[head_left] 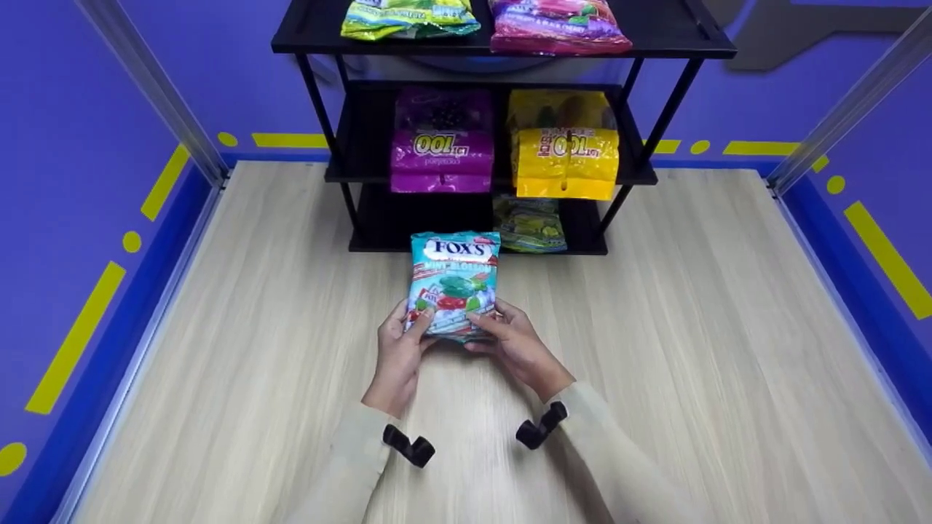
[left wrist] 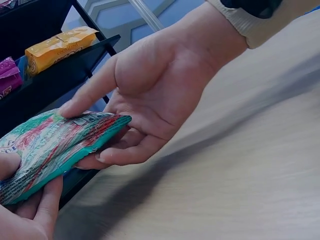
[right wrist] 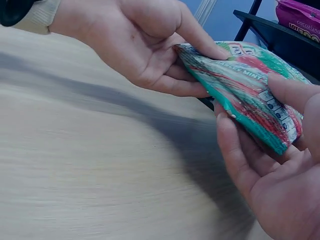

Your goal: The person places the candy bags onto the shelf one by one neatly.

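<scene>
A teal Fox's candy bag [head_left: 455,280] is held up between both hands, just in front of the rack. My left hand [head_left: 399,356] grips its lower left corner, thumb on the printed front and fingers behind. On the lower right corner, my right hand [head_left: 526,351] pinches in the same way. From the right wrist view, the bag [right wrist: 240,90] is tilted with its teal bottom seam towards me, above the table. Part of the fingers is hidden behind the bag.
A black three-tier rack [head_left: 502,51] stands at the back. Its top holds a green bag [head_left: 409,18] and a pink bag [head_left: 557,25]. A purple bag [head_left: 442,145] and a yellow bag [head_left: 564,145] fill the middle; a green bag [head_left: 530,224] lies on the bottom shelf.
</scene>
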The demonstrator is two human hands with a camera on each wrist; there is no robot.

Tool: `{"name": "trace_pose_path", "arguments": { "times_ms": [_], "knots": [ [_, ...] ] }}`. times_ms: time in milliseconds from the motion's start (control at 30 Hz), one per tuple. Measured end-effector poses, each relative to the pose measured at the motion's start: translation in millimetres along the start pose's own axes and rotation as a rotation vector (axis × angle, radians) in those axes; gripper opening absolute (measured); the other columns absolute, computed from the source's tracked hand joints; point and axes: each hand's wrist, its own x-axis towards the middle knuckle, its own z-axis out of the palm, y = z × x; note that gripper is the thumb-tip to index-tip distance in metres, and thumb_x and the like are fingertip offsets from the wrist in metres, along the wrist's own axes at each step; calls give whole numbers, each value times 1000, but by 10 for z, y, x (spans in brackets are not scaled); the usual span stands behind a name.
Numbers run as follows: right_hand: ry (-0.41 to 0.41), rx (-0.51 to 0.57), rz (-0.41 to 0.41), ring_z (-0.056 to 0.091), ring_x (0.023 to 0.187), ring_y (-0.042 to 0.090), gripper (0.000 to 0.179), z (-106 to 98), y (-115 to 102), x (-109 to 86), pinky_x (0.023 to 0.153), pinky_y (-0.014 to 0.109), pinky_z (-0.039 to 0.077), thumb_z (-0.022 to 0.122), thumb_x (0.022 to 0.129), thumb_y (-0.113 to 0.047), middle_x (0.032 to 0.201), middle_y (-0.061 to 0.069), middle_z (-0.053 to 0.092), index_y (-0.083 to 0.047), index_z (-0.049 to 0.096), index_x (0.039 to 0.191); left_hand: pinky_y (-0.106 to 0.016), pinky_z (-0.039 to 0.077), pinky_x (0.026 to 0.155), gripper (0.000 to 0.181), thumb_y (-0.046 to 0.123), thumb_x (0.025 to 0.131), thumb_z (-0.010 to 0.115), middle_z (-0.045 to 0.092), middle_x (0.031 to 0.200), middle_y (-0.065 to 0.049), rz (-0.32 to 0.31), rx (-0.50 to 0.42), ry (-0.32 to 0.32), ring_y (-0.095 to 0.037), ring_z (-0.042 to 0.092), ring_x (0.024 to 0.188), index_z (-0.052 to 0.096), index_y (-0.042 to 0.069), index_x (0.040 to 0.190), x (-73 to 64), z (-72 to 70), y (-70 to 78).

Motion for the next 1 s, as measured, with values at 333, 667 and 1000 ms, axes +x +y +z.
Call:
{"name": "trace_pose_path", "arguments": {
  "times_ms": [333, 667, 1000],
  "knots": [
    [69, -32, -81, 68, 87, 14, 47, 19, 7, 21, 72, 27, 60, 65, 92, -11, 104, 5, 69, -11, 51, 137, -33, 55, 94, 48, 12, 99, 53, 51, 141, -13, -27, -15, 2, -17, 62, 114, 40, 8, 145, 11, 14, -3],
    [74, -44, -94, 68, 92, 17, 47, 13, -12, 32, 74, 28, 59, 63, 93, -10, 110, 7, 69, -13, 50, 138, -34, 56, 93, 55, 22, 93, 65, 56, 133, -13, -80, -9, -29, -15, 65, 106, 44, 10, 143, -16, -9, -40],
    [92, -79, -88, 68, 88, 16, 48, 29, -18, 48, 72, 28, 59, 63, 93, -13, 107, 6, 68, -13, 49, 139, -33, 59, 86, 41, 17, 96, 60, 66, 119, -13, -67, -3, -10, -18, 71, 94, 53, 9, 136, -18, -2, -55]
  ]
}}
